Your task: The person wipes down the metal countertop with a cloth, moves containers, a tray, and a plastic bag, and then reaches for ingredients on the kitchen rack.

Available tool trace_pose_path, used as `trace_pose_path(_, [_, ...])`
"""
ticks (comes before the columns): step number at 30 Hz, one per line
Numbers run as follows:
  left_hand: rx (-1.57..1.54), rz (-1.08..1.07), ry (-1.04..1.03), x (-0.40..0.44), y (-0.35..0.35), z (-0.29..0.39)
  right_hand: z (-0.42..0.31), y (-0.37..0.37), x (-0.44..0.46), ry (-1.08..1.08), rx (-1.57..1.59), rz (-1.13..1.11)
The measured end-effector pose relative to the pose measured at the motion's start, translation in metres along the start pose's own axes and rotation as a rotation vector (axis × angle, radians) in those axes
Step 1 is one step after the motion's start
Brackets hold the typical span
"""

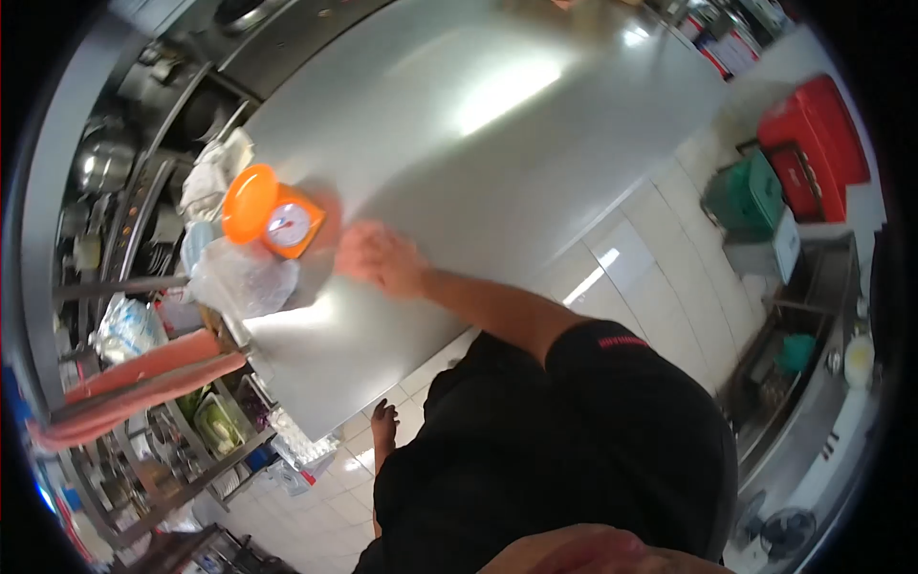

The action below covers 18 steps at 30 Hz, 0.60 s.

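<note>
Black shirt [545,450] up close, then a big metal desk [402,191]. Orange scale [275,212] sits on it, dial probably facing up for easy reading, plastic bag [244,277] right beside it. Right grip [380,258] near the scale, too blurry to tell if open or holding; left grip [385,419], further from the scale, hangs half-open, looks empty.

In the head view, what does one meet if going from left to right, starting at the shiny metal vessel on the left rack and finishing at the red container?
Shiny metal vessel, orange scale, right hand, green container, red container.
</note>
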State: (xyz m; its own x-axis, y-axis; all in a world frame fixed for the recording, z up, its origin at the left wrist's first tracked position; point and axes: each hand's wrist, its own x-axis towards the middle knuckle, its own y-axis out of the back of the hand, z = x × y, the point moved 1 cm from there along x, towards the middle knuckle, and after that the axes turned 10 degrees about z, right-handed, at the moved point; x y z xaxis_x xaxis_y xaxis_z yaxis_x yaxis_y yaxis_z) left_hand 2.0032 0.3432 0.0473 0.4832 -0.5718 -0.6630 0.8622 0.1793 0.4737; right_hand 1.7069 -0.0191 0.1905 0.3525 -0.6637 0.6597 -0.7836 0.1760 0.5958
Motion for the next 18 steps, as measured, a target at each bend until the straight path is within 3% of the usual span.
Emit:
trace_pose_path(1, [0.017,0.022,-0.023,-0.01,-0.006,0.011,0.046,0.004,-0.007,-0.026,-0.108,0.037])
trace_pose_path(2, [0.002,0.063,-0.016,-0.023,-0.01,0.016,0.098,0.016,-0.016,-0.071,0.059,0.402])
trace_pose_path(3, [-0.011,0.082,0.029,-0.034,-0.013,0.016,0.132,0.056,-0.021,-0.125,-0.393,0.287])
trace_pose_path(4, [-0.027,0.105,0.074,-0.044,-0.01,0.01,0.161,0.104,-0.022,-0.059,-0.505,0.455])
trace_pose_path(6, [-0.025,0.156,0.138,-0.057,-0.008,-0.023,0.217,0.191,-0.052,-0.162,-0.626,0.596])
trace_pose_path(8, [-0.08,0.209,0.216,-0.083,-0.013,-0.042,0.275,0.28,-0.106,-0.447,-0.737,0.454])
trace_pose_path(9, [-0.105,0.236,0.245,-0.094,-0.02,-0.053,0.299,0.316,-0.136,-0.675,-0.784,0.228])
trace_pose_path(11, [-0.178,0.287,0.299,-0.117,-0.038,-0.083,0.301,0.357,-0.17,-0.948,-1.095,0.205])
trace_pose_path(14, [-0.311,0.296,0.376,-0.156,-0.085,-0.12,0.297,0.372,-0.178,-1.07,-1.113,-0.068])
trace_pose_path(15, [-0.356,0.261,0.393,-0.166,-0.103,-0.136,0.298,0.357,-0.183,-0.928,-1.168,0.023])
trace_pose_path(16, [-0.307,0.052,0.205,-0.147,-0.117,-0.198,0.286,0.35,-0.174,-0.834,-1.135,-0.049])
trace_pose_path(18, [-0.316,0.033,0.232,-0.171,-0.146,-0.201,0.227,0.33,-0.146,-0.585,-1.085,-0.066])
